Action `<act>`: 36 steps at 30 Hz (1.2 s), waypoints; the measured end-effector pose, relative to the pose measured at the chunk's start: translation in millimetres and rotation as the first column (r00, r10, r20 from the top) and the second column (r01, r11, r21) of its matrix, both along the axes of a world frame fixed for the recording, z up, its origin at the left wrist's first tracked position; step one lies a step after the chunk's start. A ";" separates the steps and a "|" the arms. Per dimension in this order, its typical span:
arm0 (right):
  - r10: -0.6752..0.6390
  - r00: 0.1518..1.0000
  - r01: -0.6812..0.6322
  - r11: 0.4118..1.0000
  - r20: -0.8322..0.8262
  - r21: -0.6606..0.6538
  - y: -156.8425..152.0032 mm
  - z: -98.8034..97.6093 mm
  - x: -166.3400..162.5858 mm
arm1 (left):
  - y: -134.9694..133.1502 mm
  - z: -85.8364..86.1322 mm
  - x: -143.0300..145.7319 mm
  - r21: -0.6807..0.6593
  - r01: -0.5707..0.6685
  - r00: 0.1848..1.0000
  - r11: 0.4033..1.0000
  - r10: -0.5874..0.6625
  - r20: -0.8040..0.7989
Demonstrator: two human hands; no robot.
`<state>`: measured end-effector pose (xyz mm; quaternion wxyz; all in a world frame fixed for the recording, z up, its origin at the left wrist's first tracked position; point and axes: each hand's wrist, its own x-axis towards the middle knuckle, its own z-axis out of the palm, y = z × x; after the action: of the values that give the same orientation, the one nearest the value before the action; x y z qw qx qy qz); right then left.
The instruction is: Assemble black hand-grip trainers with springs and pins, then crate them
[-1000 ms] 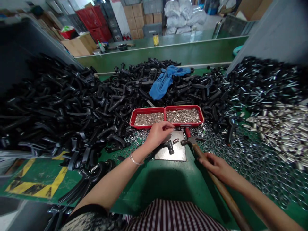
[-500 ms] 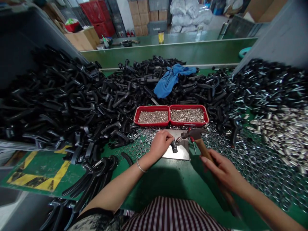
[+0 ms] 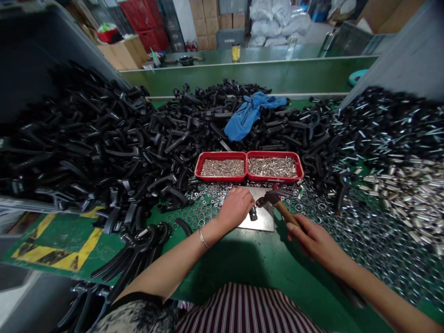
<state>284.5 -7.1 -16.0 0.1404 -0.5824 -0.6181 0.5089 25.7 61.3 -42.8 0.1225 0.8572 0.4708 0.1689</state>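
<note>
My right hand [image 3: 308,236] is closed round the wooden handle of a claw hammer [image 3: 284,212]. The hammer's dark head is down at a small black part [image 3: 253,213] over a metal plate [image 3: 262,224]. My left hand [image 3: 237,206] has its fingers closed on that black part and holds it on the plate. Its fingertips are close to the hammer head, and they partly hide the part. Whether the hammer face touches the part, I cannot tell.
Two red trays [image 3: 248,167] of small metal pins stand behind the plate. Metal rings [image 3: 322,226] spread to the right, near silvery sleeves [image 3: 405,194]. Black handle-like parts [image 3: 114,134] pile up left and behind. A blue cloth [image 3: 243,120] lies on the pile.
The hammer head has come down and slightly left, nearer my left fingers. My right hand moved a little left with it. The left hand still holds the black part; the view shifted slightly.
</note>
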 end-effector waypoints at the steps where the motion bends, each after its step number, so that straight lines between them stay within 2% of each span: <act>1: 0.026 0.999 -0.028 0.999 0.039 0.043 0.5 4.7 -0.2 | -3.2 1.7 -0.7 -0.011 -0.027 1.000 1.000 0.027 0.008; 5: 0.060 0.983 -0.106 0.958 0.172 0.268 1.9 21.9 -7.1 | -17.7 -1.0 -2.8 -0.124 -0.092 0.992 0.988 0.102 0.077; 7: 0.073 0.967 -0.147 0.944 0.246 0.297 5.1 22.4 -13.2 | -21.6 -6.6 -3.1 -0.175 -0.078 0.991 0.982 0.096 0.096; 10: 0.141 0.949 -0.209 0.951 0.283 0.226 13.3 9.3 -18.9 | -21.6 -14.1 -4.2 -0.194 -0.071 0.986 0.978 0.099 0.136; 13: 0.119 0.975 -0.146 0.980 0.189 0.137 19.9 -11.5 -17.0 | -21.7 -15.3 -6.4 -0.207 -0.063 0.978 0.976 0.102 0.182; 15: 0.037 0.978 -0.084 0.969 0.203 0.231 22.3 -21.9 -14.5 | -26.7 -11.5 -6.9 -0.240 -0.092 0.958 0.966 0.152 0.243; 16: -0.015 0.974 -0.066 0.936 0.228 0.345 23.3 -24.4 -14.2 | -31.4 -8.6 -6.2 -0.266 -0.124 0.937 0.956 0.201 0.286; 18: -0.120 0.965 -0.039 0.813 0.233 0.581 25.7 -23.1 -16.7 | -44.2 -1.7 -3.0 -0.312 -0.186 0.872 0.932 0.303 0.384; 19: -0.143 0.970 -0.015 0.770 0.195 0.638 27.2 -19.6 -19.6 | -51.6 1.9 -0.7 -0.318 -0.199 0.841 0.927 0.328 0.429; 20: -0.127 0.983 0.014 0.778 0.136 0.628 28.7 -14.7 -23.3 | -59.0 5.5 1.8 -0.304 -0.194 0.823 0.933 0.323 0.467; 21: -0.074 0.996 0.030 0.834 0.057 0.550 30.3 -9.3 -27.4 | -65.7 9.1 4.1 -0.265 -0.166 0.824 0.950 0.282 0.492; 23: 0.054 0.990 -0.011 0.953 -0.133 0.302 32.9 0.0 -34.8 | -73.7 17.3 6.5 -0.160 -0.052 0.865 0.986 0.125 0.486; 24: 0.090 0.974 -0.045 0.975 -0.207 0.216 33.6 2.4 -37.3 | -73.4 22.1 6.2 -0.122 0.016 0.887 0.992 0.043 0.460; 25: 0.107 0.964 -0.060 0.979 -0.242 0.193 33.5 2.9 -38.8 | -69.2 27.5 4.9 -0.107 0.073 0.904 0.992 -0.021 0.428; 27: 0.101 0.973 -0.029 0.947 -0.210 0.320 30.2 -2.0 -38.7 | -46.2 39.5 -0.2 -0.124 0.125 0.925 0.984 -0.070 0.375; 29: 0.083 0.987 -0.004 0.864 -0.134 0.504 21.6 -12.0 -36.6 | -3.2 51.6 -6.2 -0.111 0.077 0.940 0.991 -0.035 0.341; 32: 0.109 0.991 -0.030 0.761 -0.083 0.648 1.4 -28.4 -37.2 | 86.5 65.6 -8.8 0.050 -0.099 0.954 0.994 0.081 0.289; 34: 0.172 0.982 -0.070 0.727 -0.082 0.683 -12.9 -38.4 -42.5 | 146.2 71.6 -4.5 0.078 -0.231 0.958 0.970 0.213 0.193; 36: 0.194 0.974 -0.059 0.716 -0.116 0.695 -24.9 -47.8 -50.4 | 193.3 76.3 1.8 0.056 -0.351 0.932 0.935 0.343 0.113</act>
<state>234.0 -32.0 -63.8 0.3662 -0.3965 -0.7855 0.3026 27.5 254.6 33.5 0.0821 0.7549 0.6012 0.2488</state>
